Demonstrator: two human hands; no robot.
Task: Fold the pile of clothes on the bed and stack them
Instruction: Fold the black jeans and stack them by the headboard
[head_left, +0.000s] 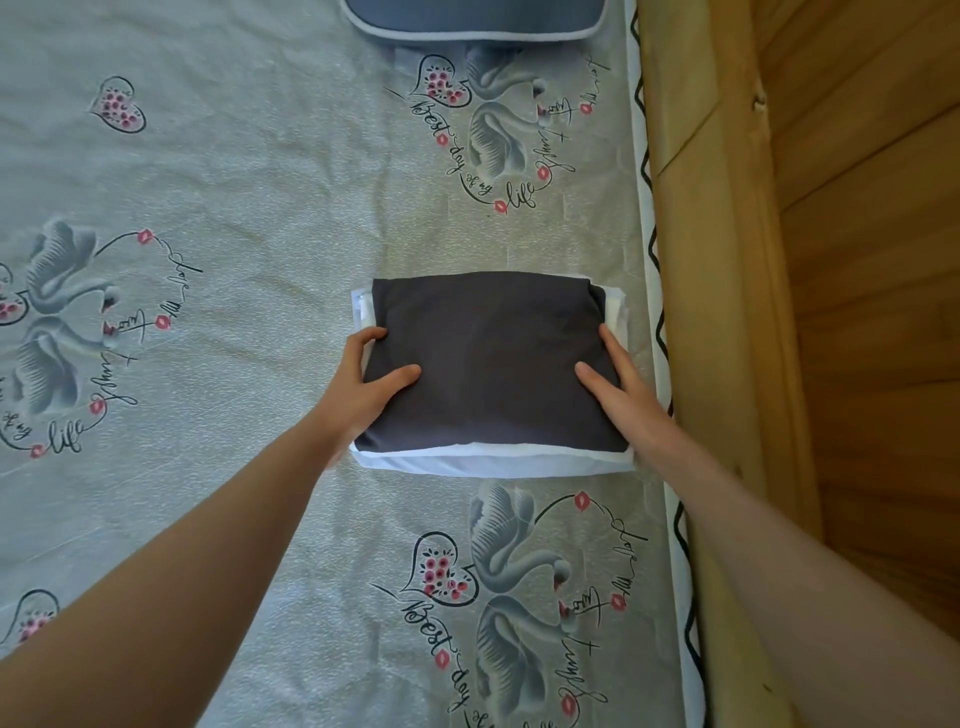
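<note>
Bed (234, 208) across nearly the whole frame, under a grey sheet printed with swans, hearts and script. Wood wall (857, 260) down the right side, with a wooden bed rail (717, 312) between it and the mattress edge. Blue pillow (475, 21) at the top centre, cut off by the frame.

Stack (493, 462) of folded clothes right of centre, close to the rail: dark grey garment (488, 364) on top, white and pale blue folded pieces showing below it at the near edge and both sides. No loose pile in view; task looks close to done, as a judgement only.

Left hand (363, 384) on the stack's left edge, thumb laid on top of the grey cloth, fingers curled round the side, gripping. Right hand (618, 384) on the right edge, fingers fairly straight and spread, resting flat on the grey cloth rather than pinching it.

Handling, judged from the look: soft, light, limp knit fabric, no stiffness, prone to sagging and sliding layer over layer. Best taken from both sides at once, fingers under the lowest white piece and thumbs on top, so nothing slips out or unfolds.
</note>
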